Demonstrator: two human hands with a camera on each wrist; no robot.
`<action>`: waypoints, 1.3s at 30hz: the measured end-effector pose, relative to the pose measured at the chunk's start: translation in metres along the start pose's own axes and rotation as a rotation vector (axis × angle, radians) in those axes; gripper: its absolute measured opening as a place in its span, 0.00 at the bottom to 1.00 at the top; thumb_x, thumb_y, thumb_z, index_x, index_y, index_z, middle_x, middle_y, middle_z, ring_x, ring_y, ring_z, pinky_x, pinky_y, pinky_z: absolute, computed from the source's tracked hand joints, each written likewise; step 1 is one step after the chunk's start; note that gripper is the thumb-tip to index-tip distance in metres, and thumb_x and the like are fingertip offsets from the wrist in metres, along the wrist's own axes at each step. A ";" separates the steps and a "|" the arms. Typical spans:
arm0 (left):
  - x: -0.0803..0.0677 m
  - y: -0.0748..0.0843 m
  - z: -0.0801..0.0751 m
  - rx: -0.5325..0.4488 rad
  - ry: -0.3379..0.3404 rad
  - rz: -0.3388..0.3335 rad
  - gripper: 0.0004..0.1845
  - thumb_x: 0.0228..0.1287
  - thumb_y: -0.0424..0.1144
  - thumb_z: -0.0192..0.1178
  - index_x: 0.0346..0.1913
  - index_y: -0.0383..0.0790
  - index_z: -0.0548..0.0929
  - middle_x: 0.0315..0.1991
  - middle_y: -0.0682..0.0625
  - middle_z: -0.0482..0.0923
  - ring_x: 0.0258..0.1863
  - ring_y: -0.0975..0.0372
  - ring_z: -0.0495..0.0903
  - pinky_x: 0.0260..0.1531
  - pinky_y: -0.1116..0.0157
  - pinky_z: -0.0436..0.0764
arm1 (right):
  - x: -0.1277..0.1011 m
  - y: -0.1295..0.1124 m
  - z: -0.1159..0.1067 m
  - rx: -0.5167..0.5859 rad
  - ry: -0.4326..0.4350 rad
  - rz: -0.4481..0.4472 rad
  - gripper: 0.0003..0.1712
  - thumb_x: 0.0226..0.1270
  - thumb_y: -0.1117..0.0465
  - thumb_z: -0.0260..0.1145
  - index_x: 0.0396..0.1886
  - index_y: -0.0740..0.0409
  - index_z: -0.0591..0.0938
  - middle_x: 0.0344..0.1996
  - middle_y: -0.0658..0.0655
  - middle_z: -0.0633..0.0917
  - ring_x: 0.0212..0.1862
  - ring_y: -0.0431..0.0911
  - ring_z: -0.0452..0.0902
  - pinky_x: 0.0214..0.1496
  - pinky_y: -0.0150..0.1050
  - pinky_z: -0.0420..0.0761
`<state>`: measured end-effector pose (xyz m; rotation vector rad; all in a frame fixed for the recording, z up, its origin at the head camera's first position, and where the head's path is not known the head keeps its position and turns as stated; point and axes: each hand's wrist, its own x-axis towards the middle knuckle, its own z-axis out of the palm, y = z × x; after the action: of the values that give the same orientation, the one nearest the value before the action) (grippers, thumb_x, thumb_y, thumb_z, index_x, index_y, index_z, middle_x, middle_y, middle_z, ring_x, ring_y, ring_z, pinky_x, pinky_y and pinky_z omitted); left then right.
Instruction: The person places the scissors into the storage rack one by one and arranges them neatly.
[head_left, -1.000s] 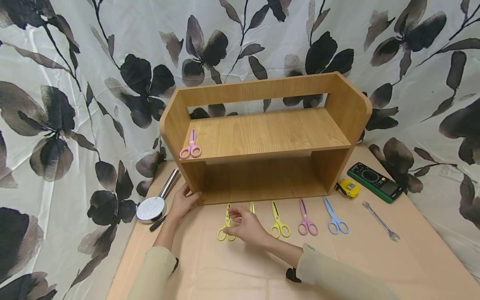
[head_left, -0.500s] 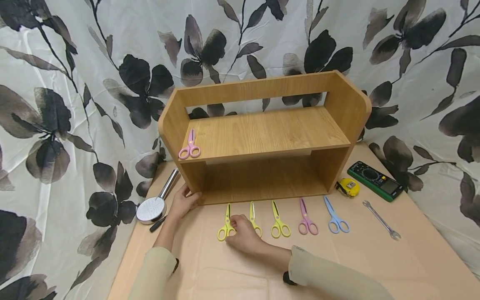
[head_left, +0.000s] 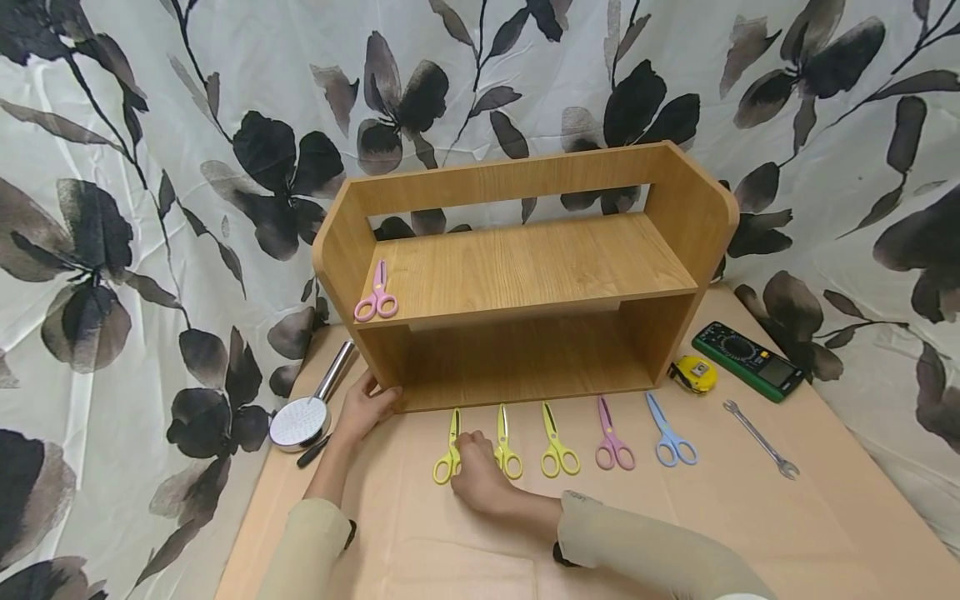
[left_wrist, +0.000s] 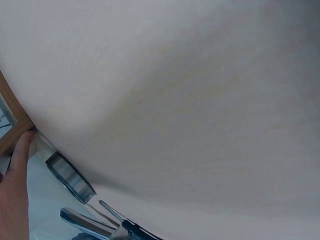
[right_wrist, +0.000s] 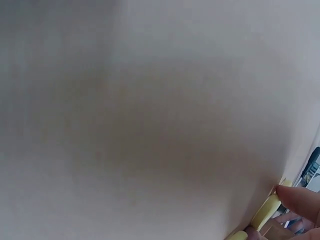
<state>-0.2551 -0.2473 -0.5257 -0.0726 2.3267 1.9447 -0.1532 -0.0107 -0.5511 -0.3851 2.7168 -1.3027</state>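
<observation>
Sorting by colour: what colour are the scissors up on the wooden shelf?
Pink scissors, clearest in the head view.

The leftmost yellow scissors (head_left: 448,450) lie flat on the tabletop (head_left: 465,542), closed blades pointing toward the wooden shelf (head_left: 525,275), loop handles toward the person. They are the first in a row of scissors set side by side along the shelf's front edge. The right hand (head_left: 476,477) rests on their handles, covering one loop; the wrist view shows a fingertip against the yellow plastic. The left hand (head_left: 365,406) touches the shelf's lower left corner, thumb against the front edge.
</observation>
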 end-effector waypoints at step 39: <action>0.001 -0.003 0.002 0.003 0.009 0.023 0.39 0.71 0.32 0.62 0.82 0.44 0.60 0.77 0.35 0.65 0.57 0.53 0.80 0.48 0.58 0.87 | -0.005 -0.009 -0.007 0.075 0.041 -0.028 0.27 0.46 0.72 0.71 0.52 0.70 0.85 0.41 0.60 0.83 0.41 0.44 0.74 0.40 0.31 0.80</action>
<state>-0.2554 -0.2463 -0.5293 -0.0553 2.3459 1.9556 -0.1478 -0.0096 -0.5399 -0.3946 2.6949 -1.4304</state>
